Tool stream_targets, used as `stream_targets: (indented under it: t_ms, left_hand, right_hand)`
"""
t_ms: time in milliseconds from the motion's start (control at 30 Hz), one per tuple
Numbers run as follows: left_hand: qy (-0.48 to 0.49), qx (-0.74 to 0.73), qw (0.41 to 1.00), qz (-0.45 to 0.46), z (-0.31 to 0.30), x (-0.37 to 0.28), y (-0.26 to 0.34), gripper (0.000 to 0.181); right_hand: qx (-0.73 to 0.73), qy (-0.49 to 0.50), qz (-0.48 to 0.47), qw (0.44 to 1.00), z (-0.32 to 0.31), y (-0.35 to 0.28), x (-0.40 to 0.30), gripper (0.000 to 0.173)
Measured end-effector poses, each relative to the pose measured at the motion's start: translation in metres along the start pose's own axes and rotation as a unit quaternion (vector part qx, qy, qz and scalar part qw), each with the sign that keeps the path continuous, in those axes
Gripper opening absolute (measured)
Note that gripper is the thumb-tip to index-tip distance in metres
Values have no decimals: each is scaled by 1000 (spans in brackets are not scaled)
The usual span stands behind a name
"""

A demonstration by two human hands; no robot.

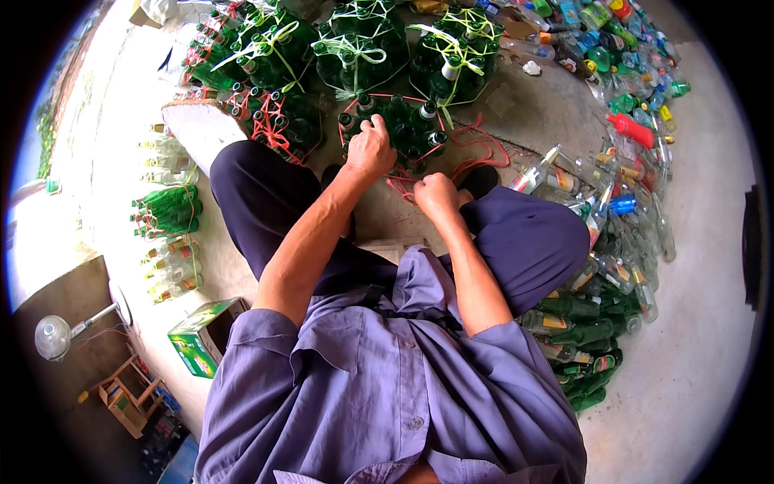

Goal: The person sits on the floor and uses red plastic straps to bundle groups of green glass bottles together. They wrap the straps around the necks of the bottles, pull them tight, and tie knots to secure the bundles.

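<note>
A cluster of green glass bottles (413, 128) stands upright between my feet, with a red plastic string (445, 115) running around its necks. My left hand (370, 146) is over the cluster's near left side, fingers bent and close to the bottle necks; whether it grips the string is hidden. Nearer to me and to the right, my right hand (436, 193) is closed on a strand of the red string beside the cluster's near edge. Loose loops of red string (484, 151) lie on the floor to the right of the bottles.
Green bottles tied with yellow-green string (357, 54) stand beyond. A bundle with red string (266, 121) is at left. Loose glass bottles (623, 272) and plastic bottles (629, 54) are heaped at right. A green carton (202, 339), tied bottles (166, 212) and a fan (54, 336) are at left.
</note>
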State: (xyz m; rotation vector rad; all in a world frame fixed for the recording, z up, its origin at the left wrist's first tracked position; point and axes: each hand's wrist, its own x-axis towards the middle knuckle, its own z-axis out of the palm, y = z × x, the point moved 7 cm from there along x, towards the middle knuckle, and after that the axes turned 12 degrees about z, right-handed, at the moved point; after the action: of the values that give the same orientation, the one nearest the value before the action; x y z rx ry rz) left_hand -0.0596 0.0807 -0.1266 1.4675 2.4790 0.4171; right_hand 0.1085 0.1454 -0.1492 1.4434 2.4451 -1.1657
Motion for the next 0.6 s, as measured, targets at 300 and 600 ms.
stream_targets:
  t_ms: [300,600]
  left_hand:
    - [-23,-66,998,3,2,0,-5,69]
    - [13,-111,992,58,-8,-6,-2,56]
  right_hand:
    - [1,17,8,1000,-10,5,3,28]
    - [-19,27,-21,999,-32,-13,-3,28]
